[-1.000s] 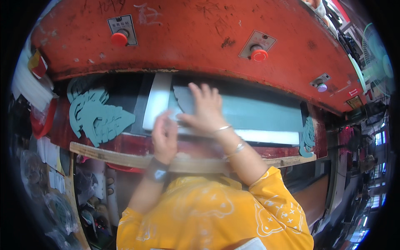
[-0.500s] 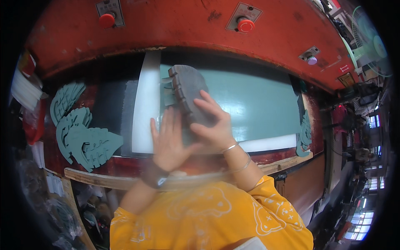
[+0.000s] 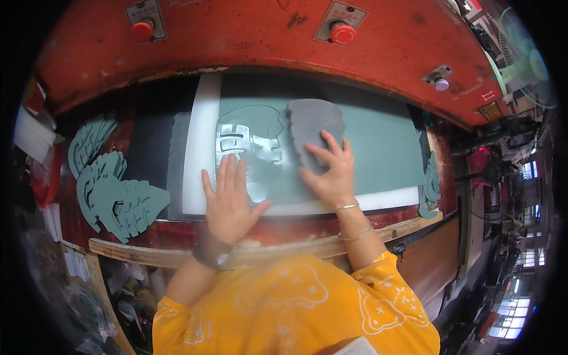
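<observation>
A teal-green sheet (image 3: 378,154) lies on a white board (image 3: 199,142). A curved outline with slots, the cut shape (image 3: 248,136), shows in its left part. My left hand (image 3: 228,207) rests flat over the near left edge of the cut shape, fingers spread and holding nothing. To the right, my right hand (image 3: 332,168) has its fingers over the near part of a grey cutting die (image 3: 310,121) with a wavy left edge. The die sits face down on or just above the sheet; I cannot tell which. Its underside is hidden.
Cut green pieces (image 3: 124,195) are stacked on the left, and green scraps (image 3: 431,186) lie at the right end. A red machine front (image 3: 248,41) with red push buttons (image 3: 342,34) spans the far side. A wooden strip (image 3: 160,253) edges the table near me.
My right hand has moved the die rightward off the slotted cut shape, and the die now appears flatter. That shape is uncovered. My left hand has shifted slightly left.
</observation>
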A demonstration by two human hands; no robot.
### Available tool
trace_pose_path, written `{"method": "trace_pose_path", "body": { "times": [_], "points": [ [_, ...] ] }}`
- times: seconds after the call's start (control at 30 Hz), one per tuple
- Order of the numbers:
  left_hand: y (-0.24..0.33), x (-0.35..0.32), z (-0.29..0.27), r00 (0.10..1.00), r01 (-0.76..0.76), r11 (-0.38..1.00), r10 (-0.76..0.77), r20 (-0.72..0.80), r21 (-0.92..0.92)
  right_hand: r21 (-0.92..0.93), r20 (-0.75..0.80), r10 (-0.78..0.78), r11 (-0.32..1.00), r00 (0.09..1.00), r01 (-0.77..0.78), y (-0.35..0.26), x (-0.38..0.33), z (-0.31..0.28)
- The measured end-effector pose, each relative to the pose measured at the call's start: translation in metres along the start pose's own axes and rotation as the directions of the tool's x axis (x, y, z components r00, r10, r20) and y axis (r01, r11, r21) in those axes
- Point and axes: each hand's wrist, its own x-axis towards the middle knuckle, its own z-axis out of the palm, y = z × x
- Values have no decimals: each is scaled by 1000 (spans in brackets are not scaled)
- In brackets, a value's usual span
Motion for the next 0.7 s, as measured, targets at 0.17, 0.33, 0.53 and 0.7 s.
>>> {"method": "trace_pose_path", "body": {
  "times": [0.17,0.33,0.53,0.7],
  "points": [
    [-12,19,1,1000,-3,1000,2,-7,-30,-99,39,-61,993,997,64,7,16,15],
    [-6,29,-5,994,-106,951,95,-54,-292,188,-156,70,981,985,-40,74,71,-26],
    [38,36,14,945,-180,673,320,63,-717,51,-806,173,973,566,-225,175,161,-115],
    [35,84,35,964,-212,753,267,-4,-622,73,-809,216,960,547,-271,234,220,-137]
  ]
}}
